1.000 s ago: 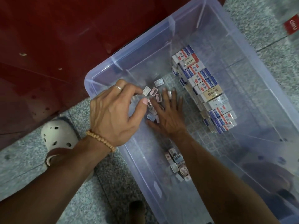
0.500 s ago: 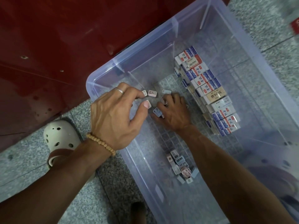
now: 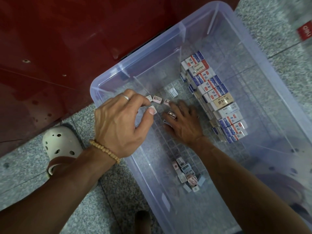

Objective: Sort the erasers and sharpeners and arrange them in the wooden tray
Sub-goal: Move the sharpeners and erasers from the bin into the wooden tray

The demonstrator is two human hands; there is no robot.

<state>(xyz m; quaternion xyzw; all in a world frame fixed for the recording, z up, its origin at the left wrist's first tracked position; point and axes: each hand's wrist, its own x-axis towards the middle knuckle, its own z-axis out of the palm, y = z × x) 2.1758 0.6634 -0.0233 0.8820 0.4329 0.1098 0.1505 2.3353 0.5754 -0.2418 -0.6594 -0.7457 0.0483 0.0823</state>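
Sharpeners [image 3: 157, 98] lie loose on the floor of a clear bin [image 3: 224, 17], just ahead of both sets of fingers, with a second heap [image 3: 187, 177] of them well behind the right hand [image 3: 183, 123], near its forearm. Erasers [image 3: 217, 97] stand packed in a long row just to the right of the right fingers.

Risk first. The loose sharpeners are small and smooth-sided, and the bin floor looks slick, so a pinch that lands off-centre would likely flick one away or tip it. The right hand appears to carry one sharpener [image 3: 171, 115] wedged between its fingers while the fingertips press down near another [image 3: 166, 101]; reaching for more could let the wedged one drop. That hand also sits close to the eraser row, and a sideways sweep could knock the stacked sleeves out of line. No wooden tray is in view, so everything gathered has to be carried out over the bin wall, where a full hand may spill.

The left hand [image 3: 118, 122] hovers with thumb and forefinger curled towards each other, a small white piece [image 3: 152, 109] at the thumb tip; whether it is pinched or just touched, I cannot tell.

The sharpeners are little flat blocks in pale pink, white and grey-blue. The erasers wear printed paper sleeves, mostly blue and white, one tan.
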